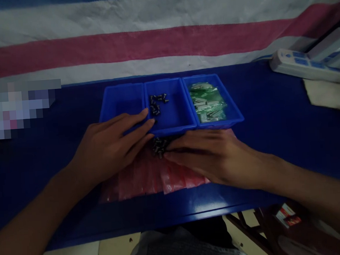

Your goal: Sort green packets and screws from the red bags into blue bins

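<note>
My left hand [110, 147] reaches over the front of the left blue bin [123, 86], fingers stretched and slightly apart, its fingertips at the wall between the left and middle bins. A pile of small black screws [159, 145] lies just in front of the middle blue bin [171, 104]. Against that pile, my right hand [209, 152] has its fingers and thumb drawn together on some of the screws; its palm is hidden. More black screws [155, 105] are inside the middle bin, toward its left side. Beneath both hands several red plastic bags [173, 177] lie in a row.
Green-tinted clear bags with pale parts [207, 101] fill the right blue bin [236, 115]. A white power strip [305, 63] and a pale cloth-like piece [327, 93] are at the right of the blue table [275, 135]. Striped sheeting [152, 47] hangs behind.
</note>
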Demonstrator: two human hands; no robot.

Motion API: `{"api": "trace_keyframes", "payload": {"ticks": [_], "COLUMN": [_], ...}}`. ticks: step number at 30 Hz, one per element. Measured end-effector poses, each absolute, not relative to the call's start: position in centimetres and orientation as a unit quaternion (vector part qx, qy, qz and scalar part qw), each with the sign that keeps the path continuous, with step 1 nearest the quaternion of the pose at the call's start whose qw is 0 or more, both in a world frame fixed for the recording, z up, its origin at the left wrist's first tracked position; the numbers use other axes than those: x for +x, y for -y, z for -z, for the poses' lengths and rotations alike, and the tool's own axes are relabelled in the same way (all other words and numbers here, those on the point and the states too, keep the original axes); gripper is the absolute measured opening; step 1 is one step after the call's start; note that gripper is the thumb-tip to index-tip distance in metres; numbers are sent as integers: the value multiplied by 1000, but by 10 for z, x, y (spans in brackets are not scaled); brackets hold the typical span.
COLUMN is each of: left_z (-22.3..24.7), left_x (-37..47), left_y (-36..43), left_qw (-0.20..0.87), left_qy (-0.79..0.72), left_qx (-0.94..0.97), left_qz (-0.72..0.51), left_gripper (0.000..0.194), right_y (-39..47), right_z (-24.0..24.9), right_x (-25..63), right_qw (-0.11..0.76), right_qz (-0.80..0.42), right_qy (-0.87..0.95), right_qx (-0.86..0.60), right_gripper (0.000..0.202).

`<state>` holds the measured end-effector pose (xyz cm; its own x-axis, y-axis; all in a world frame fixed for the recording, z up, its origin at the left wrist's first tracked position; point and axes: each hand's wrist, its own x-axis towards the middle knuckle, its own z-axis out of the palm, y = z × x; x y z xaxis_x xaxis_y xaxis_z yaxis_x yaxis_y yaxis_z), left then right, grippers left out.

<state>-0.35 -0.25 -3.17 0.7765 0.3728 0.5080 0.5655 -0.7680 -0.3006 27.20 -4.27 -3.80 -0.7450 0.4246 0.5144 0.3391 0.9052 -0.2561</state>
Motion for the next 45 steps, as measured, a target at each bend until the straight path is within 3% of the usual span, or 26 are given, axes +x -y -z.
{"api": "trace_keyframes", "payload": {"ticks": [3,9,14,19,22,30,33,39,42,45], "left_z": [32,33,33,32,32,29,31,36,37,35], "left_x": [-4,-4,-5,-5,-4,-2,-3,-7,-8,-7], "left_y": [3,1,1,1,1,1,2,3,3,3], "left_qw": [222,191,228,231,212,246,242,206,196,221], "left_qy": [259,268,257,241,242,224,237,260,268,256], "left_qx": [-915,-918,-913,-915,-919,-914,-914,-916,-918,-916], "left_qz": [213,221,220,225,230,231,223,225,218,214], "left_gripper": [23,24,21,23,24,21,21,25,27,26], "right_y": [40,38,37,45,49,41,41,44,42,42], "right_z": [46,45,47,44,37,29,28,24,21,19], "right_x": [268,266,269,271,272,271,271,267,269,274], "right_qw": [211,220,274,362,402,447,445,403,472,502], "right_qz": [-9,-23,-32,-153,-174,-233,-313,-603,-596,-484], "right_qy": [955,949,941,877,865,821,786,597,544,614], "right_qx": [-210,-226,-197,-276,-245,-269,-292,-343,-354,-370], "right_gripper": [27,28,22,13,14,8,8,13,13,25]}}
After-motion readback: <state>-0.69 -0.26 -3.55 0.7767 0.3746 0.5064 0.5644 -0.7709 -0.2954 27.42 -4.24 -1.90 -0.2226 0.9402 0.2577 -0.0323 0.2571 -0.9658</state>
